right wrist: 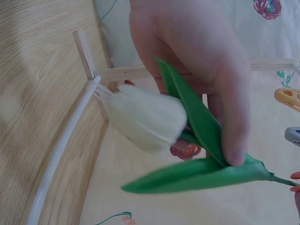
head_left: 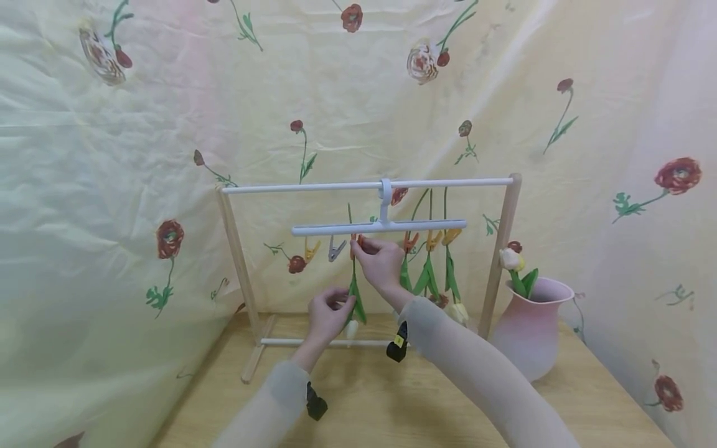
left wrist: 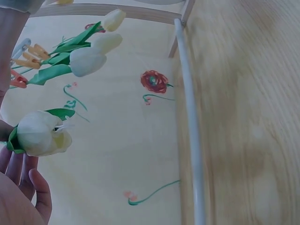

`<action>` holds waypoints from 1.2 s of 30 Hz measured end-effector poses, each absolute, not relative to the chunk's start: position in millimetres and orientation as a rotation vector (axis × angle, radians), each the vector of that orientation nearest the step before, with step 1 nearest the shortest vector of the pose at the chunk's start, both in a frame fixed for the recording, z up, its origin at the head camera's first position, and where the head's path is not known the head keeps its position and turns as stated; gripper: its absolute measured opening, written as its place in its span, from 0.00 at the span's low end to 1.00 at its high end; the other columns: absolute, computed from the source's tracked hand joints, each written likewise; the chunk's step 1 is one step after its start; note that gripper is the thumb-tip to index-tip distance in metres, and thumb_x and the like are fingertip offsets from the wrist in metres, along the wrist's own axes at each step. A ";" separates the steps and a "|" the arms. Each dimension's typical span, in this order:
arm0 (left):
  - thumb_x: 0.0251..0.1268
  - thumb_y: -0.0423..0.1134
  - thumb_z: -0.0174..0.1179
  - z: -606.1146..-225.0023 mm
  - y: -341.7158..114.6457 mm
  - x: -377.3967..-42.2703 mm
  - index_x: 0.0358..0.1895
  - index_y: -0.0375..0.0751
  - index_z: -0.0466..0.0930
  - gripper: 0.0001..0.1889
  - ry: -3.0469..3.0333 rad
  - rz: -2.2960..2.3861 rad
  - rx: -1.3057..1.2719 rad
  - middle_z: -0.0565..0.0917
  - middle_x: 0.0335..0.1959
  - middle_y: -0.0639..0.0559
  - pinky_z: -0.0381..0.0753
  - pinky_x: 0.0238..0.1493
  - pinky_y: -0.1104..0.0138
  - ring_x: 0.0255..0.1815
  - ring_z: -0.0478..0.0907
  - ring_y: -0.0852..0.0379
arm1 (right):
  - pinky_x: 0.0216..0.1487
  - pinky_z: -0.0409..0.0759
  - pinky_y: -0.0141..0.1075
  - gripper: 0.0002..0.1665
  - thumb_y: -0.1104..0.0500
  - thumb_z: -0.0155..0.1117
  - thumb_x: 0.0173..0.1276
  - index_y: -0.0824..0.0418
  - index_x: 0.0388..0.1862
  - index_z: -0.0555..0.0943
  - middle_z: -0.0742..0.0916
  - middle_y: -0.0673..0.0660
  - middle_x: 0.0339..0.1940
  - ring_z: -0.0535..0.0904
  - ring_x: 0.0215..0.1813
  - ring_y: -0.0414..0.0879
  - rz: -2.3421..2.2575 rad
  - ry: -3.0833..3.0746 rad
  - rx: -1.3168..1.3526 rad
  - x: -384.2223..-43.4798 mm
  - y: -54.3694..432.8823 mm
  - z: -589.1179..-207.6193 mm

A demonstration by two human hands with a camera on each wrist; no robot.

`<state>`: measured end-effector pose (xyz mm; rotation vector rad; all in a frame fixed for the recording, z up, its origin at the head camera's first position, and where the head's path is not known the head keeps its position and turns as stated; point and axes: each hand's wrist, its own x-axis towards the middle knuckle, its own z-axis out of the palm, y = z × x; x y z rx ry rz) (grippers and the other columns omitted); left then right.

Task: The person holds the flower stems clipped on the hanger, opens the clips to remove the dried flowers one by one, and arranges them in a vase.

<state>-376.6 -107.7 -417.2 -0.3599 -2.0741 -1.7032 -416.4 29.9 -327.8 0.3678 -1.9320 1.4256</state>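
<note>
A white tulip (head_left: 351, 330) hangs upside down from the white hanger (head_left: 330, 229), its stem passing up through an orange clip (head_left: 353, 247). At that clip, my right hand (head_left: 382, 262) pinches with thumb and fingers. Lower down, my left hand (head_left: 330, 313) holds the tulip by its stem and green leaves. The right wrist view shows the left thumb pressed on the leaves (right wrist: 201, 176) above the white bloom (right wrist: 145, 117). In the left wrist view, the bloom (left wrist: 42, 133) sits beside the left fingers (left wrist: 28, 164).
Several tulips (left wrist: 88, 61) hang from clips on the hanger's right half. Left of my hands are a yellow clip (head_left: 311, 250) and a grey clip (head_left: 336, 249). A wooden rack (head_left: 238, 261) carries the hanger. A pink vase (head_left: 529, 330) with tulips stands at right on the table (head_left: 392, 404).
</note>
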 end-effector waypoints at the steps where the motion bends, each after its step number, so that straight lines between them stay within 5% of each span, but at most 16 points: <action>1: 0.66 0.31 0.71 -419.6 -109.0 -375.7 0.44 0.32 0.89 0.07 -2.073 -1.699 -0.367 0.92 0.37 0.36 0.80 0.29 0.76 0.25 0.81 0.63 | 0.43 0.92 0.41 0.13 0.53 0.76 0.71 0.60 0.48 0.93 0.95 0.59 0.41 0.95 0.42 0.51 1.428 -1.937 0.366 -416.4 30.1 -328.3; 36: 0.68 0.33 0.71 -461.6 -194.2 -300.7 0.44 0.45 0.91 0.06 -2.541 -1.083 -0.740 0.92 0.35 0.54 0.77 0.20 0.75 0.25 0.77 0.72 | 0.44 0.92 0.40 0.14 0.55 0.75 0.71 0.63 0.48 0.92 0.95 0.62 0.42 0.94 0.43 0.54 1.505 -1.947 0.385 -413.1 37.0 -331.6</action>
